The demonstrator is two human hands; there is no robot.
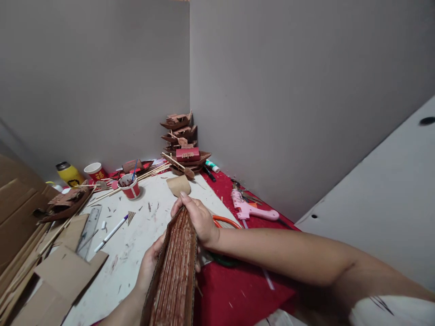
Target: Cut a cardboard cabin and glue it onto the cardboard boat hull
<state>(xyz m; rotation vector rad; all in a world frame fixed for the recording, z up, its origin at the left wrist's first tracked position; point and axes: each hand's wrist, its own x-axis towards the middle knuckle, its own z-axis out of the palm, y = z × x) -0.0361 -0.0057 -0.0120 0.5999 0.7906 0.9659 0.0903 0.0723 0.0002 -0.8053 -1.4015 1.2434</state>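
Note:
A brown-painted boat hull of corrugated cardboard (pixel 175 267) points away from me, its near end cut off by the bottom of the view. My right hand (pixel 201 222) is closed on the far tip, thumb on top. Along the hull's left side, my left hand (pixel 152 256) holds it from beneath, with most of its fingers hidden. Just beyond the tip lies a curved piece of tan cardboard (pixel 179 184). Scissors with orange handles (pixel 227 221) are partly covered by my right wrist.
Finished model boats (pixel 185 154) are stacked in the corner. On the right lies a pink glue gun (pixel 251 209). A paint cup (pixel 129 186), a marker (pixel 111 233), a ruler (pixel 89 233) and cardboard scraps (pixel 64 271) are on the left, near a yellow bottle (pixel 70 175).

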